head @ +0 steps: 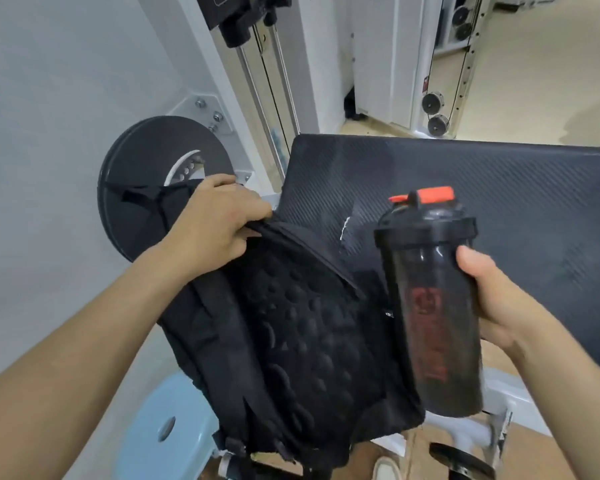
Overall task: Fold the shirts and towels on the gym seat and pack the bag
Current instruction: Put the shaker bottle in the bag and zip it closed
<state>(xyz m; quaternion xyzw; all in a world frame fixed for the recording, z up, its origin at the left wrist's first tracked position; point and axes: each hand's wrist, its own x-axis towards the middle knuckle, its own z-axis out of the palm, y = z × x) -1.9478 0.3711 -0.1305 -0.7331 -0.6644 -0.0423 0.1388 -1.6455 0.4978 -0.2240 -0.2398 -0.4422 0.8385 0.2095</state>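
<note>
so the left hand (219, 220) pinches the top edge of the black backpack (291, 327) leaning on the gym seat (465, 174), the right hand (492, 303) wraps the shaker bottle (433, 306); better to pull the opening wide and lower it in upright

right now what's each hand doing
Left hand: grips the top edge of the backpack.
Right hand: holds the shaker bottle.
</note>
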